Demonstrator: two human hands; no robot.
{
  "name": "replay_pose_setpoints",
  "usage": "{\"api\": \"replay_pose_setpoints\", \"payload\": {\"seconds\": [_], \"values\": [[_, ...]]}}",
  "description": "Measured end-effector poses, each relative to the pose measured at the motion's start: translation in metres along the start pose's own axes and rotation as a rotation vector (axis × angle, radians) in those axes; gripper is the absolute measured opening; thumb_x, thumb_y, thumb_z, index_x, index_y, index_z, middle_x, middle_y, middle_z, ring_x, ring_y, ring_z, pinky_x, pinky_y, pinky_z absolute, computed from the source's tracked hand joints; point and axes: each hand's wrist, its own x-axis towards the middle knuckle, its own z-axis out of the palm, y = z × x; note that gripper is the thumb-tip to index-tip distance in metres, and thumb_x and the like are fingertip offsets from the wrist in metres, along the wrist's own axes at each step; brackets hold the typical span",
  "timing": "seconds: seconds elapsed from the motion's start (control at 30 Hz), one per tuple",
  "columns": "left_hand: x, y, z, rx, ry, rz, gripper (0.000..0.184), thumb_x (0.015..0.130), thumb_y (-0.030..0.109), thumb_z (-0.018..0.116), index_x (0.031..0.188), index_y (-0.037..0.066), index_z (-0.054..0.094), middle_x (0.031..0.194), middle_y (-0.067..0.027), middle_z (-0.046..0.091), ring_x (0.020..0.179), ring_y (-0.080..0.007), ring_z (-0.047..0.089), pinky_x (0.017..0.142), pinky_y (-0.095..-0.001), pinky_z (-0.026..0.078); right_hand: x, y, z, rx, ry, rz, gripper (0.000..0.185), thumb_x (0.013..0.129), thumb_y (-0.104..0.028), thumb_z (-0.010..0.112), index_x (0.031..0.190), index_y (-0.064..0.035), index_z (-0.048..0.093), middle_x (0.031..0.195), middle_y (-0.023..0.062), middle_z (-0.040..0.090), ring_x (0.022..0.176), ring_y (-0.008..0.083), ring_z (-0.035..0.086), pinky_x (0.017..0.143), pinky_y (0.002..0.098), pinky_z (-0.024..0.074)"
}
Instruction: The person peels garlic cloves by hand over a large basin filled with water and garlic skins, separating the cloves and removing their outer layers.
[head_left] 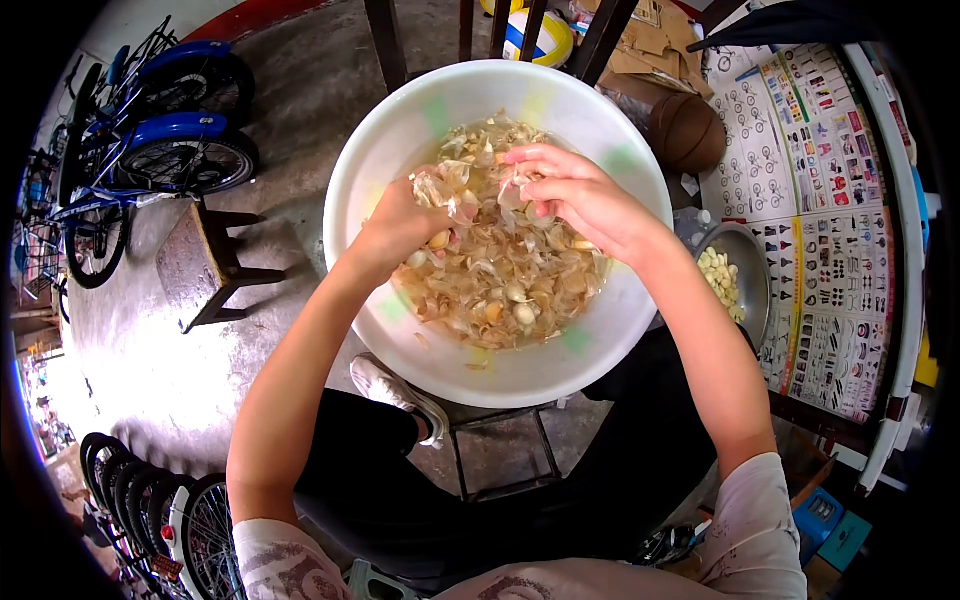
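A large white plastic basin stands before me, holding water with many floating garlic skins and some garlic cloves. Over the left part of the basin, my left hand is closed around a clump of garlic skins, with a few cloves showing under its fingers. My right hand is over the right part, its fingers curled and pinching wet garlic skins. Both hands are just above the water or touching it; the fingertips are partly hidden by the skins.
A metal bowl of peeled cloves sits right of the basin, beside a printed chart table. A brown basketball lies behind it. At left are a wooden stool and parked bicycles. Chair bars rise behind the basin.
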Motion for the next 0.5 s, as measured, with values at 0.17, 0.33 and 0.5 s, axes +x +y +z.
{"api": "replay_pose_setpoints", "payload": {"seconds": [0.17,0.33,0.5], "values": [[0.001,0.000,0.000,0.012,-0.013,0.000,0.040,0.081,0.019,0.076,0.111,0.000,0.058,0.085,-0.0021,0.062,0.068,-0.0083,0.057,0.049,-0.0220,0.043,0.000,0.004,0.000,-0.323,0.006,-0.266,0.037,0.088,0.003,0.055,0.124,-0.0064,0.053,0.114,0.0042,0.059,0.103,0.0107,0.054,0.086,0.0267,0.0444],[0.001,-0.001,0.001,0.017,0.001,-0.014,0.040,0.081,0.018,0.076,0.112,0.000,0.058,0.085,-0.0026,0.062,0.068,-0.0086,0.058,0.049,-0.0226,0.044,-0.001,0.007,0.006,-0.517,0.086,-0.437,0.029,0.083,0.006,0.062,0.110,-0.0047,0.056,0.110,0.0092,0.060,0.098,0.0182,0.060,0.087,0.0318,0.0489],[0.000,0.000,0.001,0.013,0.009,-0.013,0.042,0.081,0.017,0.077,0.113,0.000,0.057,0.085,-0.0031,0.062,0.068,-0.0089,0.058,0.049,-0.0228,0.044,0.001,0.009,0.002,-0.604,0.020,-0.484,0.031,0.081,0.016,0.058,0.107,-0.0009,0.055,0.119,0.0079,0.053,0.105,0.0155,0.060,0.091,0.0285,0.0519]]}}
